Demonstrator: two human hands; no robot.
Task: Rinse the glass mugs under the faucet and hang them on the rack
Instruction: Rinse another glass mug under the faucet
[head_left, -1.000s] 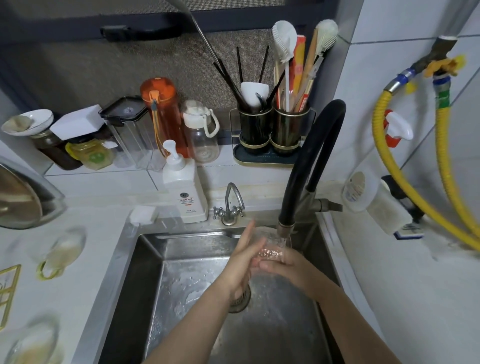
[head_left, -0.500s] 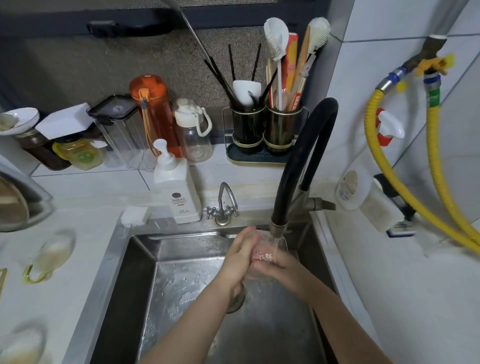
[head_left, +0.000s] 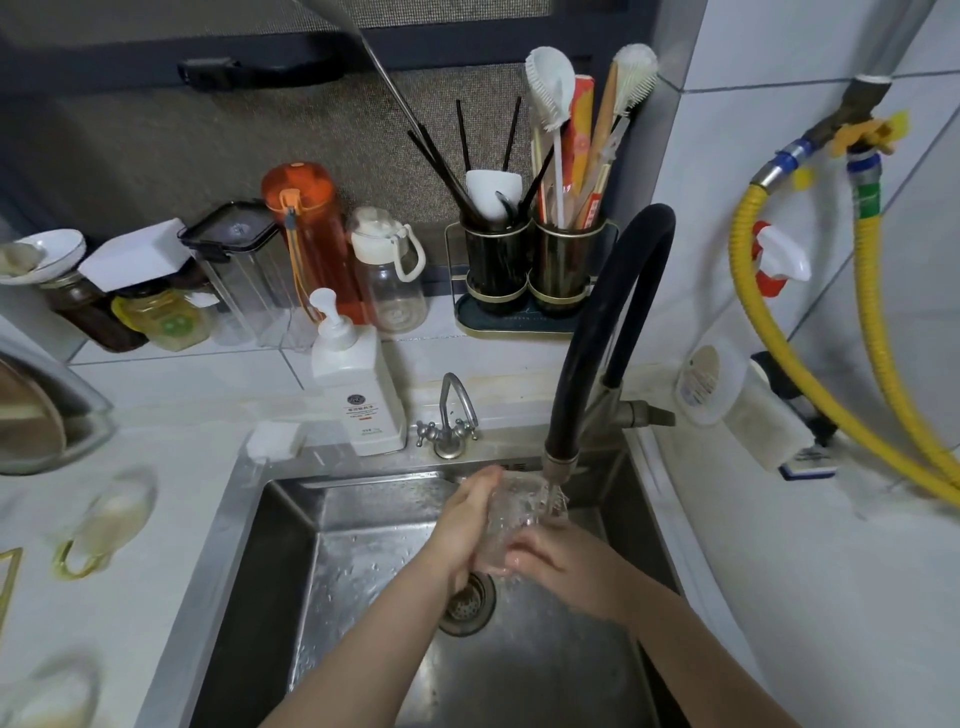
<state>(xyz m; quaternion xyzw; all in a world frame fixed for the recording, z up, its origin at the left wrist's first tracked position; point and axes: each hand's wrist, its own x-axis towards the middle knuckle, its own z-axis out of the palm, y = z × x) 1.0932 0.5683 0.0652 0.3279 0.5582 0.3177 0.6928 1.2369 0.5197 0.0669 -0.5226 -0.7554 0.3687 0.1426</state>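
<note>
i'm holding the glass mug (head_left: 511, 525) over the sink (head_left: 249, 545), my left hand (head_left: 465, 530) cupped around its side and my right hand (head_left: 563, 566) gripping near its base. water is running over it from the faucet (head_left: 561, 462) (wet glass is slippery), so it could be sliding loose and hitting the steel.

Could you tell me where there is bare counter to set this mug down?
Bare counter lies left of the sink, between the soap bottle and the mug lying there. The back ledge is crowded with jars and bottles.
</note>
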